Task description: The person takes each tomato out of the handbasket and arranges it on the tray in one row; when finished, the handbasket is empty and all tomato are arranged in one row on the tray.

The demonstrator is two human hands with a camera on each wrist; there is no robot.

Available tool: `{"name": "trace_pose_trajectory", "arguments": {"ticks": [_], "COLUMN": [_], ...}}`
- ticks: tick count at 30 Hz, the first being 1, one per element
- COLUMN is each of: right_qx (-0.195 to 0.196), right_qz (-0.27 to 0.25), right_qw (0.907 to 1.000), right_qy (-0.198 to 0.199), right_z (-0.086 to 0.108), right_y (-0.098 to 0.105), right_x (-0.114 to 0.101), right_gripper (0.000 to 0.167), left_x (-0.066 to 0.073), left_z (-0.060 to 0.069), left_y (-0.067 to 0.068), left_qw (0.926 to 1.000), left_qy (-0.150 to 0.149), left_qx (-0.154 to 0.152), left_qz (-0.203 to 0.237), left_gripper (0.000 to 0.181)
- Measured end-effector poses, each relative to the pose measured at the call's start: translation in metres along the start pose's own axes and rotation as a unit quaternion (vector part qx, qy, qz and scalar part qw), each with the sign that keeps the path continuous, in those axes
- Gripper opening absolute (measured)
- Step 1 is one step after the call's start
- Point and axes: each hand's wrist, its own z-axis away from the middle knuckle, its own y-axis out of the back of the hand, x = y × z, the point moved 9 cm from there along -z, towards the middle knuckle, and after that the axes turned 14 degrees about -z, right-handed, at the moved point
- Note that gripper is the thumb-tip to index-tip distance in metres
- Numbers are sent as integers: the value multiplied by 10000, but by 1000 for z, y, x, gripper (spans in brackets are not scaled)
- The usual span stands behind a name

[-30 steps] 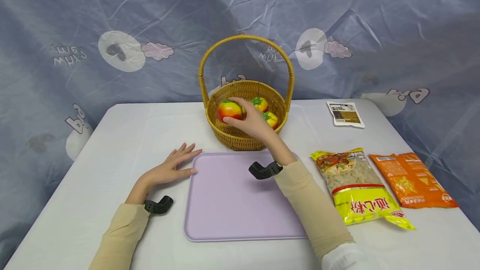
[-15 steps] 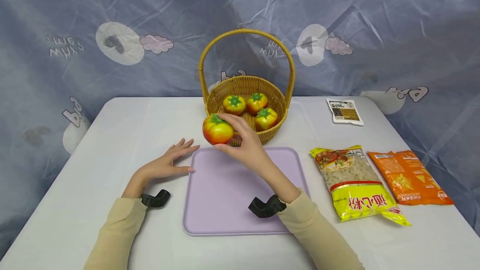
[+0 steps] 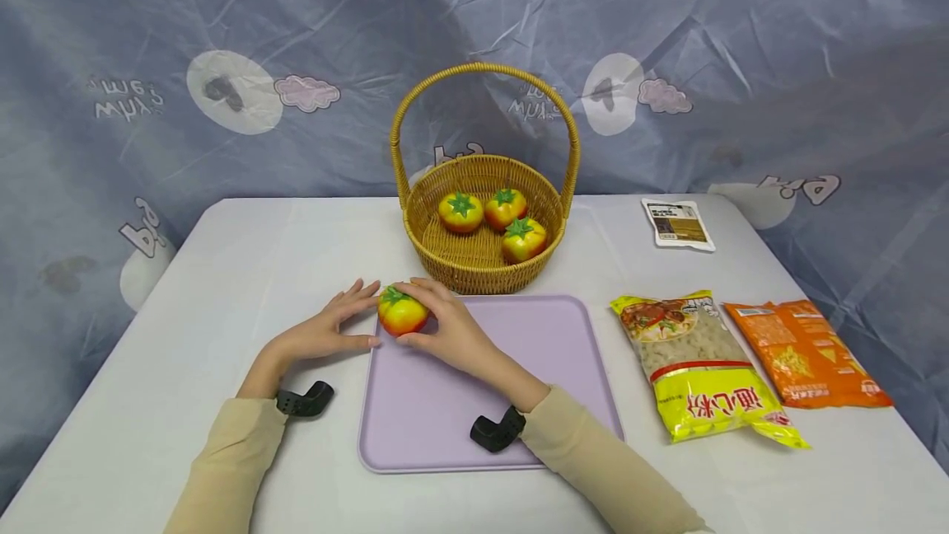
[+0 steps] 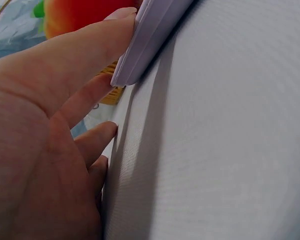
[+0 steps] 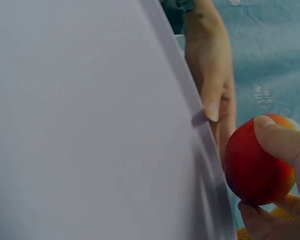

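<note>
My right hand (image 3: 458, 338) grips a red-and-yellow tomato (image 3: 402, 316) with a green leafy top, thumb on the near side and fingers on the far side. It is over the far left corner of the pale purple tray (image 3: 489, 394). In the right wrist view the tomato (image 5: 257, 162) is beside the tray's rim, its red underside showing. My left hand (image 3: 322, 333) rests at the tray's left edge, fingers extended. In the left wrist view its thumb (image 4: 90, 47) touches the tray's rim (image 4: 142, 50).
Behind the tray stands a wicker basket (image 3: 478, 277) with a tall arched handle, holding three tomatoes (image 3: 523, 242). To the right lie a yellow-and-clear food bag (image 3: 704, 369), an orange snack bag (image 3: 808, 353) and a small white packet (image 3: 678, 225). A printed cloth hangs behind the table.
My right hand has lifted the tomato out of the basket and brought it toward me and left, over the tray's far left corner. My left hand has stayed by the tray's edge.
</note>
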Motion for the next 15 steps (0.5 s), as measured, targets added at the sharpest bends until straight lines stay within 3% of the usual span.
{"name": "trace_pose_trajectory", "arguments": {"ticks": [12,15], "right_qx": [-341,-413], "right_qz": [38,157], "right_qw": [9994,9990], "right_qy": [1,-46], "right_z": [0,0], "right_y": [-16,-18], "right_x": [12,12], "right_gripper": [70,72], "left_x": [1,-3], "left_z": [-1,1], "left_y": [-1,-1], "left_qw": [10000,9999], "left_qy": [-5,125], "left_qx": [19,12], "left_qz": [12,-3], "left_gripper": [69,70]}}
